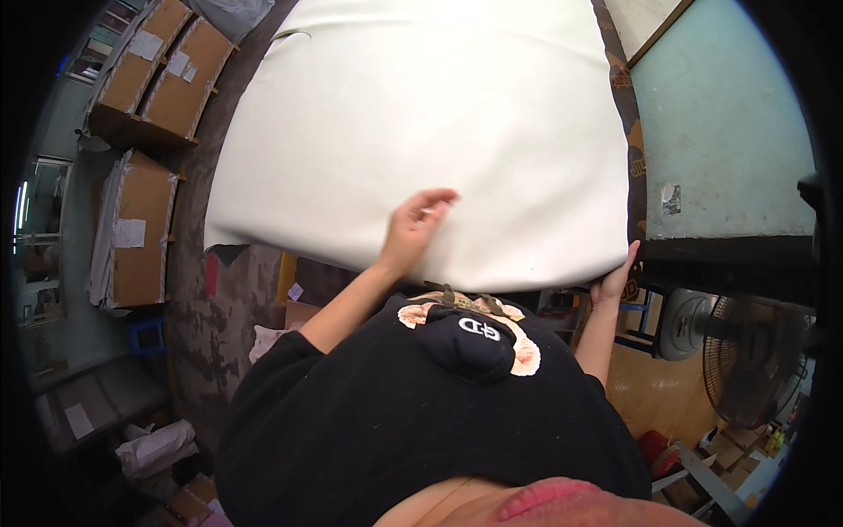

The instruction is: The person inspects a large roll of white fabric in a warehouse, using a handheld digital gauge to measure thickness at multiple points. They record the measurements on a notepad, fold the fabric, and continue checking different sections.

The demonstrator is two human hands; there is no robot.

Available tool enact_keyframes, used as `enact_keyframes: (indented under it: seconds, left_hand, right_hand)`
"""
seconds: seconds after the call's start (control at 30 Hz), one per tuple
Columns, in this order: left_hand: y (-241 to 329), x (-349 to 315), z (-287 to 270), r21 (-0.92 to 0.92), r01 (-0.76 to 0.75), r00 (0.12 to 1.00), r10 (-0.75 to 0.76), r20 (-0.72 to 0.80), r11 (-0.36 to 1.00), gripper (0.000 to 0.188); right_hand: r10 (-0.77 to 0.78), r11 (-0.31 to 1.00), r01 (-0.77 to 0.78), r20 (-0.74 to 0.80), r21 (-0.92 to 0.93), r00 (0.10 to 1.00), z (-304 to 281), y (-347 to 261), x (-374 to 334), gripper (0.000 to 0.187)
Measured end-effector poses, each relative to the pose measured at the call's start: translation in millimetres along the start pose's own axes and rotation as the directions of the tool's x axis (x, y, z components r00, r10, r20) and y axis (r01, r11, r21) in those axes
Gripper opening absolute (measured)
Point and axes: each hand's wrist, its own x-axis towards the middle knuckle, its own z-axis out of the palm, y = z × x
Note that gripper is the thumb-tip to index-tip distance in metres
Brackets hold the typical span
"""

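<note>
A large white sheet (pixel 413 114) of smooth, leather-like material covers the table before me, its near edge curving down close to my body. Over its near part is my left hand (pixel 414 230), fingers loosely bent and apart, the tips slightly blurred; I see nothing held in it. At the sheet's near right corner, my right hand (pixel 613 279) grips the edge, with one digit pointing up along the side and the other fingers partly hidden by the sheet. A dark patterned strip (pixel 634 149) runs along the sheet's right side.
Large cardboard boxes (pixel 145 228) stand on the left. A pale green panel (pixel 720 123) rises at the right, with a standing fan (pixel 753 360) below it. A blue stool (pixel 147 335) and a wrapped bundle (pixel 158 448) sit lower left.
</note>
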Motion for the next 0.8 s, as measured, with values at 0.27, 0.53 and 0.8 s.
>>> enact_keyframes:
  seconds: [0.27,0.53,0.8]
  left_hand:
    - [-81.1,-62.7,-219.1,-0.035,0.206,0.192,-0.075,-0.979,0.978,0.061]
    - [-178.7,-107.7,-220.3,-0.633,0.146,0.397,-0.631,-0.667,0.76,0.042]
    - [-125.1,-78.8,-248.3,0.078,0.241,0.138,0.045,-0.989,0.967,0.056]
  right_hand:
    - [0.378,0.846,-0.223,0.25,-0.484,0.891,-71.6,-18.3,-29.0,0.077]
    - [0.034,0.997,-0.058,0.416,0.046,0.909,32.5,-50.4,-1.2,0.046]
    - [-0.299,0.848,-0.061,0.571,0.527,0.765,91.4,-84.2,68.1,0.05]
